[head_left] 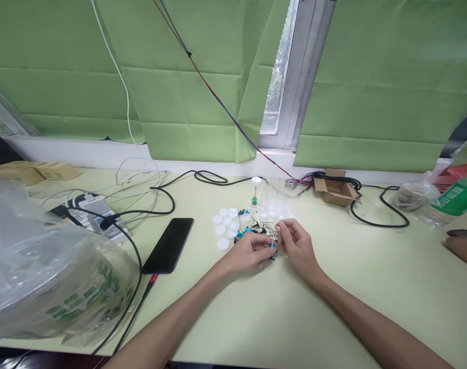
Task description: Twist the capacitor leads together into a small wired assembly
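Both hands meet over a spread of small parts at the middle of the table. My left hand [256, 249] is closed, pinching a small blue piece [272, 245] with a thin metal stem. Close against it, my right hand [296, 245] pinches something small and pale near the stem's upper end; its kind is too small to make out. Behind the hands lie thin metal pins and blue and black bits [244, 232], partly hidden by my fingers. Several round white caps [223, 244] lie to the left. A small clear container with a green part [254, 201] and a white top stands behind.
A black phone [169, 246] lies left, near a cable. Clear plastic bags [64, 287] bulge at the left edge. A power strip [98, 210] and cables lie behind. At the back right are an open cardboard box [335, 190] and a green-labelled bottle [454, 201]; another person's hand [464, 249] shows at right.
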Tool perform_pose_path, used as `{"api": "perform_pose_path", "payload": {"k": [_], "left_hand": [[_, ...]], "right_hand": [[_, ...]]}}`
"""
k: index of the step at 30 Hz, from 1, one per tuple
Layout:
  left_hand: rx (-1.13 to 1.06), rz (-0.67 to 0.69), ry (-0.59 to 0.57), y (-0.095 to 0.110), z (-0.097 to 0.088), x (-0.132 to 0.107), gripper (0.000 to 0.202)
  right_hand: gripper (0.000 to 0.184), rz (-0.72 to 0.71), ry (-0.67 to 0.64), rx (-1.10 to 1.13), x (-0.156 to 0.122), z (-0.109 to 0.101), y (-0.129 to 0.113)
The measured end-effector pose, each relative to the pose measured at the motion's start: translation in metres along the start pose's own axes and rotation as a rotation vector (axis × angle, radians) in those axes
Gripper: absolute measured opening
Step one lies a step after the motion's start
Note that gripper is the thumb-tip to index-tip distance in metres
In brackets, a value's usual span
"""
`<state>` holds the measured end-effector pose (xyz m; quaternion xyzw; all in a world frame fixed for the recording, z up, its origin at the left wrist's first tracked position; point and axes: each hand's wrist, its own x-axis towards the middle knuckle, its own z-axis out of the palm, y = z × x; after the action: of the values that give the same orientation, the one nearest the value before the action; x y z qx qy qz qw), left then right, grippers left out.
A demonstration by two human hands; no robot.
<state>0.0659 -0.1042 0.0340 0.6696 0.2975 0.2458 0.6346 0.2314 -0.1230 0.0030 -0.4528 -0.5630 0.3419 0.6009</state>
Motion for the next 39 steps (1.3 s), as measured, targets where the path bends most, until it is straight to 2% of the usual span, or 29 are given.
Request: {"api": "perform_pose_path", "payload": {"k": [5,12,20,30,34,39], "left_hand": [[0.085,0.032,0.046,-0.0046,-0.0002,0.0013,0.025],[0.245,0.113,0.063,-0.0018,0.0003,0.0009,0.022],[0.297,0.155,0.071,0.0002,0.0025,-0.0006,0.024],[0.288,0.084,0.091,0.0032,0.0021,-0.0017,0.022],[0.264,0.069,0.095,0.0039,0.0014,-0.0016,0.024],[0.232,0.065,0.124,0.0,-0.0002,-0.0003,0.026]], "right_hand": [[0.021,0.008,0.018,0.03,-0.0003,0.0006,-0.0007],[0.027,0.014,-0.015,0.079,0.0016,0.001,-0.0021],[0.024,0.045,-0.043,0.116,0.0036,-0.0012,-0.0042],[0.027,0.177,-0.111,0.335,0.0058,-0.0064,-0.0033],[0.03,0.26,-0.094,0.456,0.0076,-0.0061,-0.0075],[0.03,0.277,-0.048,0.492,0.0084,-0.0049,-0.0093]]}}
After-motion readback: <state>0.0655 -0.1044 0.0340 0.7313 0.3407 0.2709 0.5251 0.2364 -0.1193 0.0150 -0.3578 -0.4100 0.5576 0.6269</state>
